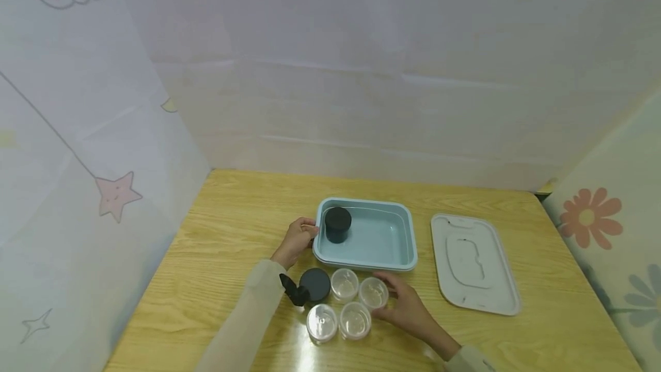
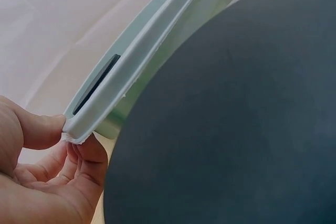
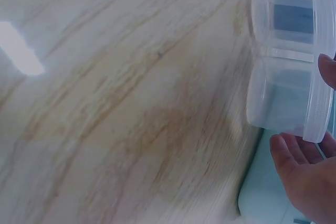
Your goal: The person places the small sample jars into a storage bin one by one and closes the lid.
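Observation:
My left hand [image 1: 296,240] pinches the left rim of a light blue tray [image 1: 397,208], thumb above and fingers beneath in the left wrist view. Inside the tray's left end stands a black-lidded jar [image 1: 338,220]. My right hand [image 1: 408,309] has its thumb and fingers curled round the lid of a clear plastic jar [image 1: 373,293]. Beside that jar sit several more clear jars [image 1: 355,321], close together in front of the tray. A dark round-lidded container [image 1: 315,285] stands left of them; in the left wrist view a large dark disc [image 2: 226,119] covers much of the frame.
To the right of the tray a white lid [image 1: 475,263] lies flat on the wooden table [image 1: 232,205]. A small black piece [image 1: 293,290] juts out beside the dark container. Pale patterned sheets [image 1: 361,102] hang behind and at both sides.

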